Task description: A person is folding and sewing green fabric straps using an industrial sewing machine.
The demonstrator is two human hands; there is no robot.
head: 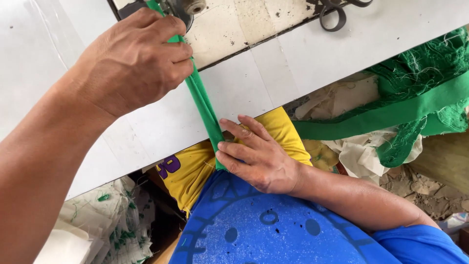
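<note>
A narrow folded green fabric strip (pixel 201 100) runs from the sewing machine's needle area (pixel 188 9) at the top, across the white table (pixel 273 73), down to its front edge. My left hand (pixel 132 61) pinches the strip near the machine. At the table's edge, my right hand (pixel 256 154) grips the strip's lower end with fingers and thumb closed on it. More of the green band (pixel 391 115) trails off to the right over a heap of cloth.
Scissors (pixel 337 12) lie at the table's far edge. A pile of green frayed fabric (pixel 430 58) and cream scraps (pixel 361 146) sits at the right. A white sack with green threads (pixel 105 220) stands at the lower left. My yellow and blue clothing (pixel 254 225) fills the bottom.
</note>
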